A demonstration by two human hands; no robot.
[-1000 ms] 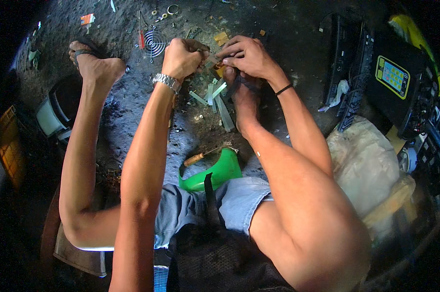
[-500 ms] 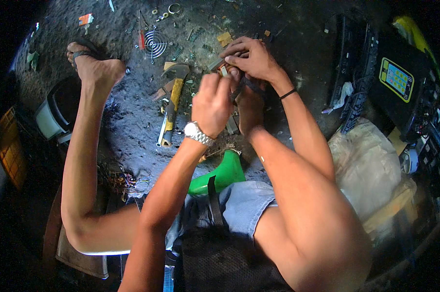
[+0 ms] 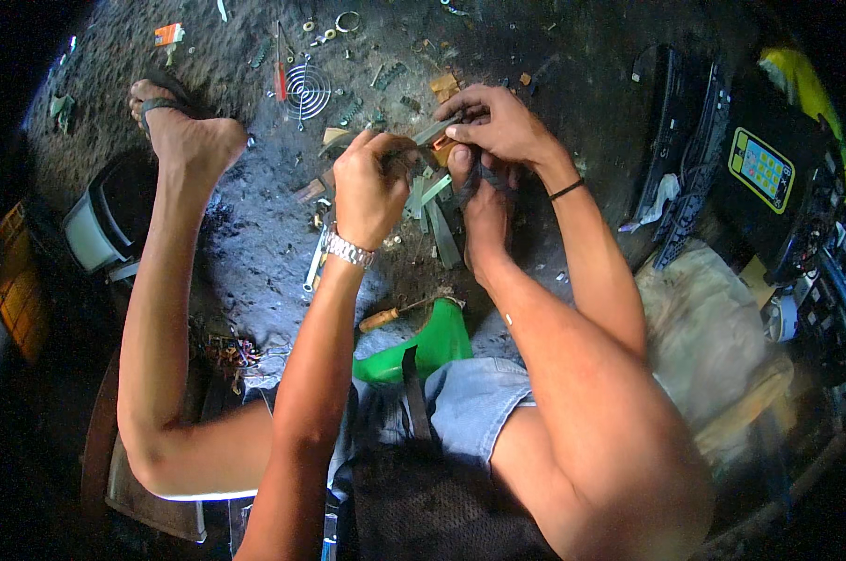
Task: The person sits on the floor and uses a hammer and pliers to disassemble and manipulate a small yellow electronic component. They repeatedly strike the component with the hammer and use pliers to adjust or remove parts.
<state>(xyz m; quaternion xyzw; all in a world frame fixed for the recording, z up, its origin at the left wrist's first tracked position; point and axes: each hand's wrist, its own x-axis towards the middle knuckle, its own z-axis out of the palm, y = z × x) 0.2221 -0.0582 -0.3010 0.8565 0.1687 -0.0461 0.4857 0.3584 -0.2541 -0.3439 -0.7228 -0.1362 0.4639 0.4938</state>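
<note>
My right hand (image 3: 502, 126) pinches a small grey metal piece with a copper-coloured part (image 3: 443, 145), just above the toes of my right foot. My left hand (image 3: 374, 182), with a silver watch on its wrist, is closed to the left of it. Its curled fingers hide what they grip. A thin grey edge of the metal piece reaches toward those fingertips. Flat metal strips (image 3: 443, 234) lie on the ground between my left hand and my right foot. Beneath my left wrist, a wrench (image 3: 313, 262) shows beside a mostly covered hammer.
A round fan guard (image 3: 308, 92) and a red screwdriver (image 3: 280, 82) lie beyond my hands among small scraps. Nearer me are a wooden-handled tool (image 3: 381, 321) and a green plastic piece (image 3: 441, 341). Black keyboards (image 3: 694, 168) and a pale plastic sack (image 3: 699, 318) are at right.
My left hand has moved left and away from my right hand, and now covers much of the hammer. My right hand keeps hold of the metal piece. The wooden-handled tool shows more fully.
</note>
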